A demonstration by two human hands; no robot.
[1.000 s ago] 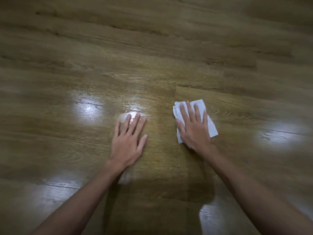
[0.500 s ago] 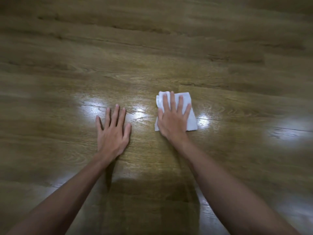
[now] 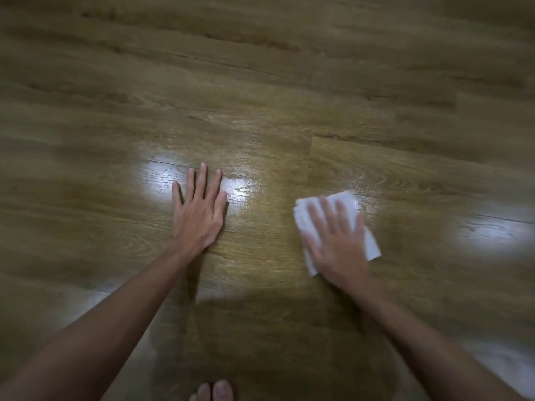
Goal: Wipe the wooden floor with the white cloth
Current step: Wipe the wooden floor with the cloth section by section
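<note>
Nearest, two bare toes (image 3: pixel 212 392) show at the bottom edge, and two bare forearms reach forward from there over the wooden floor (image 3: pixel 260 96). The left hand (image 3: pixel 199 212) lies flat on the boards with straight, spread fingers, holding nothing; it looks like a brace for the body. Well apart to its right, the right hand (image 3: pixel 337 244) presses flat on the one white cloth (image 3: pixel 367 238), a folded square lying on the floor with its corners showing around the fingers; that hand is blurred, so its grip reads as released and pressing, not clenched. The wiping stroke itself seems to be the step in hand. The next move likely calls for steady downward pressure while sliding the cloth over unwiped boards. Farther off lie three bright glare patches on the glossy planks.
</note>
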